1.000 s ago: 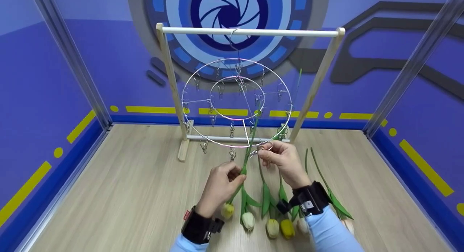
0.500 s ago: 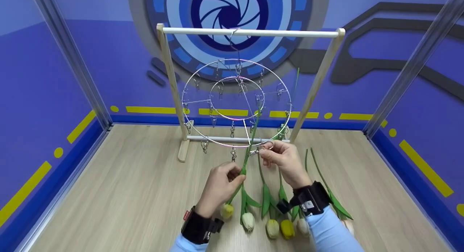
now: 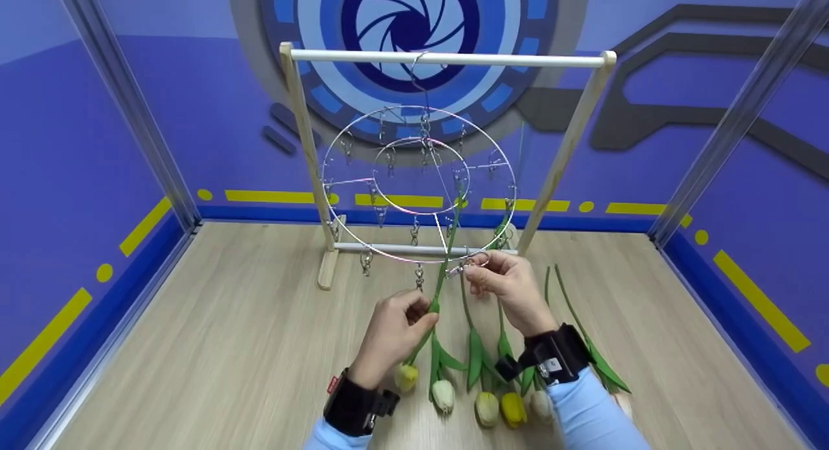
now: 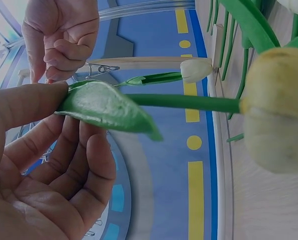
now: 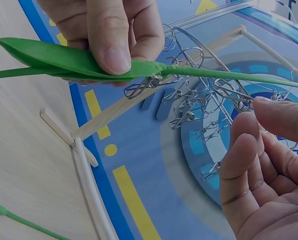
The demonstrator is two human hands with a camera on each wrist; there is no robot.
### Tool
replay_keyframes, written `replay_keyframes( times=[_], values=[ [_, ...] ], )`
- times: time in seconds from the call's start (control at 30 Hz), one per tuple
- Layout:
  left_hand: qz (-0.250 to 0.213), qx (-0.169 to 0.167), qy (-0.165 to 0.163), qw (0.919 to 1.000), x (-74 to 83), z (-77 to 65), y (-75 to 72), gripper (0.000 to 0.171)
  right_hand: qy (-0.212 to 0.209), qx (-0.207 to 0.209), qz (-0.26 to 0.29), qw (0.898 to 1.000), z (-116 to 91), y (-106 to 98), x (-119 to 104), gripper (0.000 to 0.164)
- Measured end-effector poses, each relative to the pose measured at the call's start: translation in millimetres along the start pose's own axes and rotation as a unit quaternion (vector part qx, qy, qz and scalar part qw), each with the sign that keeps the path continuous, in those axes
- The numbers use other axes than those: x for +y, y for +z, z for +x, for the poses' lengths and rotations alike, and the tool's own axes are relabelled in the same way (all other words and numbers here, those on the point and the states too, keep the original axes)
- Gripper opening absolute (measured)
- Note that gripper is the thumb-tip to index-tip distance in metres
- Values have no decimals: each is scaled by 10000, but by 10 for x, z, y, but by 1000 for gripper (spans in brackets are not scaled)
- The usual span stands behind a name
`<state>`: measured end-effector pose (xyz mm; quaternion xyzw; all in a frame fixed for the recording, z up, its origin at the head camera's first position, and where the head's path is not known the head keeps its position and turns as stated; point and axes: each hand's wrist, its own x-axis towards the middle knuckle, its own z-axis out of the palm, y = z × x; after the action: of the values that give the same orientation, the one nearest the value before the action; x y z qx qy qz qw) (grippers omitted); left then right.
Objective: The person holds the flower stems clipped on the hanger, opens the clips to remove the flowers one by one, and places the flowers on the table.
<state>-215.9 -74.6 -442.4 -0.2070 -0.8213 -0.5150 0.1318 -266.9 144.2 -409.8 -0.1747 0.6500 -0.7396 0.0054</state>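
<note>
My left hand (image 3: 398,324) pinches a yellow tulip (image 3: 406,377) at its green leaf, thumb against fingers. Its flower head (image 4: 276,115) points down toward the table, and its stem (image 5: 224,74) runs up in front of the round wire hanger (image 3: 421,262). Beside that stem, my right hand (image 3: 511,288) pinches a metal clip (image 5: 234,92) hanging from the outer ring. In the right wrist view the stem passes close by the clip's wires. Behind, a white tulip (image 4: 195,70) hangs head down below another clip (image 4: 102,68).
Several more tulips lie on the wooden table, among them a white one (image 3: 443,396), a cream one (image 3: 487,408) and a yellow one (image 3: 513,408). A wooden rack (image 3: 447,57) carries the hanger. Patterned walls (image 3: 58,178) enclose the table at back and sides.
The hanger has swung slightly to the left, its clips swaying with it. Both hands hold nearly still, with the same grip on tulip and clip.
</note>
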Motion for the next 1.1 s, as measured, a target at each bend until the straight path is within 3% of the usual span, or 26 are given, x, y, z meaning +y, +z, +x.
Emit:
replay_keyframes(
  times=[0.6, 0.9, 1.1],
  values=[
    [67, -28, 49, 10000, -7, 1, 6, 9, 172, -25, 50, 9998, 11, -21, 53, 5],
    [48, -68, 53, 10000, -26, -2, 0, 9, 351, 72, 450, 9983, 11, -21, 52, 13],
    [139, -37, 137, 9998, -19, -6, -9, 8, 384, 68, 87, 9992, 13, -56, 71, 20]
  ],
)
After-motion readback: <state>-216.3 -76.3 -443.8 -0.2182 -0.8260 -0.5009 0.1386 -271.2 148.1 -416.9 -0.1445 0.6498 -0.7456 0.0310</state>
